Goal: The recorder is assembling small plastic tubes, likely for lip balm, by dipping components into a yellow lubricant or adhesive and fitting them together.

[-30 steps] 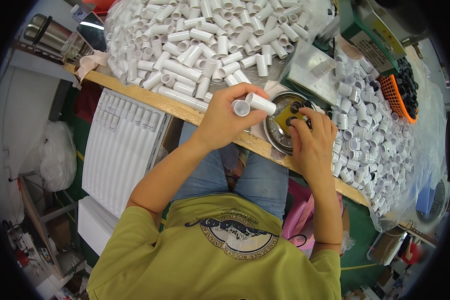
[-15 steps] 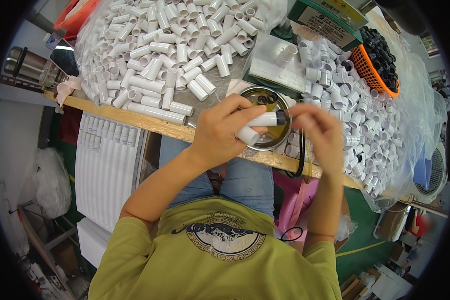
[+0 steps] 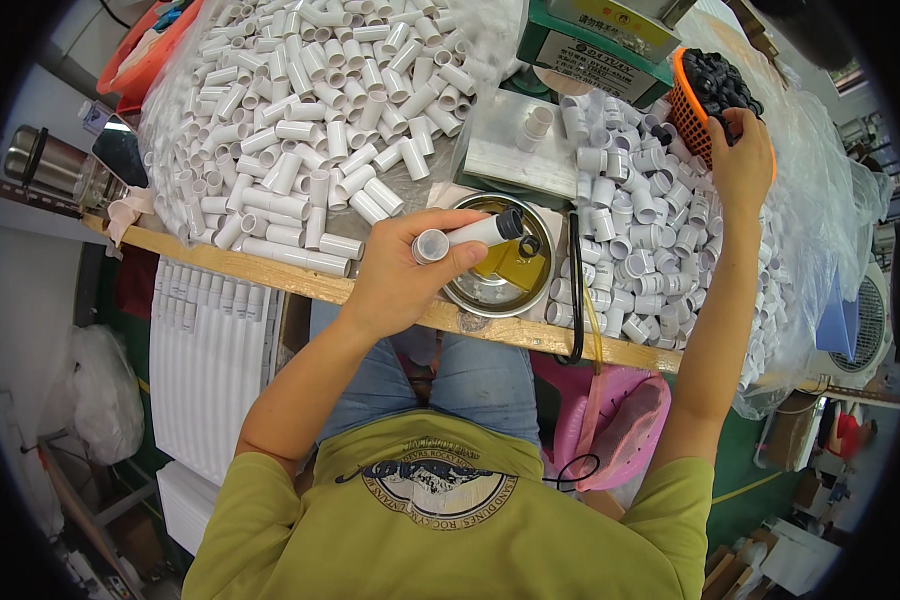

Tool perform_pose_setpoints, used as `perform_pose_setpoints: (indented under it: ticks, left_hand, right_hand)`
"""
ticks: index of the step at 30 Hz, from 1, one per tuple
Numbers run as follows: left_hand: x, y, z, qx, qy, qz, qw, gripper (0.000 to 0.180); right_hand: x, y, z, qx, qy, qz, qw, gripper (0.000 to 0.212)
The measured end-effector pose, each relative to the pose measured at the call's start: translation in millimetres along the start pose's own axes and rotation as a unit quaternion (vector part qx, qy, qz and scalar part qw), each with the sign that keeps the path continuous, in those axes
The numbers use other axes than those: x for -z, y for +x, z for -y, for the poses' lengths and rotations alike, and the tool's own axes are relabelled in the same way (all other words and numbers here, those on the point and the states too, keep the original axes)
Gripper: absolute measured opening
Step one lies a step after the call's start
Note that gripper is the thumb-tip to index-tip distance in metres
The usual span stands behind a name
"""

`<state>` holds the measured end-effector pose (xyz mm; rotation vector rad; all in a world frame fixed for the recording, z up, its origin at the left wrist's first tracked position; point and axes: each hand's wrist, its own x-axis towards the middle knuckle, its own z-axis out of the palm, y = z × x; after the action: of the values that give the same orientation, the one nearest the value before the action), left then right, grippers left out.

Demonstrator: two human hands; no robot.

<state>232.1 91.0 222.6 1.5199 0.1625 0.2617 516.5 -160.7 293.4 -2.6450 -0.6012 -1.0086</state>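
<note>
My left hand (image 3: 410, 275) grips a white plastic tube (image 3: 467, 236) that has a black ring on its right end, held over a round metal bowl (image 3: 500, 268) of yellowish liquid at the table's front edge. My right hand (image 3: 742, 155) reaches far right and rests at the orange basket (image 3: 707, 95) of black rings, its fingers curled into the pile. Whether the fingers hold a ring is hidden. A large heap of white tubes (image 3: 310, 120) lies behind my left hand, and shorter white tubes (image 3: 650, 240) lie between the bowl and the basket.
A green machine (image 3: 595, 45) stands at the back with a metal plate (image 3: 515, 150) before it. A steel flask (image 3: 45, 165) sits far left. A white ribbed tray (image 3: 205, 360) and a pink bin (image 3: 620, 420) lie below the wooden table edge (image 3: 270, 275).
My right hand left the tube over the bowl and moved far right to the orange basket. My left hand keeps the tube, which now has a black ring on its end.
</note>
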Motion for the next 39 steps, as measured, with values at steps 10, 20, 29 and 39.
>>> perform_pose_setpoints:
  ticks: [10, 20, 29, 39]
  left_hand:
    - [-5, 4, -1, 0.005, -0.002, 0.029, 1.0, 0.03]
    - [-20, 16, -5, -0.029, -0.017, 0.007, 0.999, 0.027]
    - [-47, 29, -7, -0.275, 0.381, -0.007, 0.883, 0.032]
    - [-21, 138, 22, -0.199, 0.246, -0.035, 0.948, 0.043]
  right_hand:
    - [8, -65, 41, 0.006, 0.039, 0.125, 0.991, 0.019]
    - [45, -108, 118, 0.144, 0.292, 0.235, 0.916, 0.027]
    - [40, -121, 143, 0.229, 0.287, 0.16, 0.916, 0.045]
    - [-30, -71, 148, -0.003, 0.336, 0.21, 0.918, 0.048]
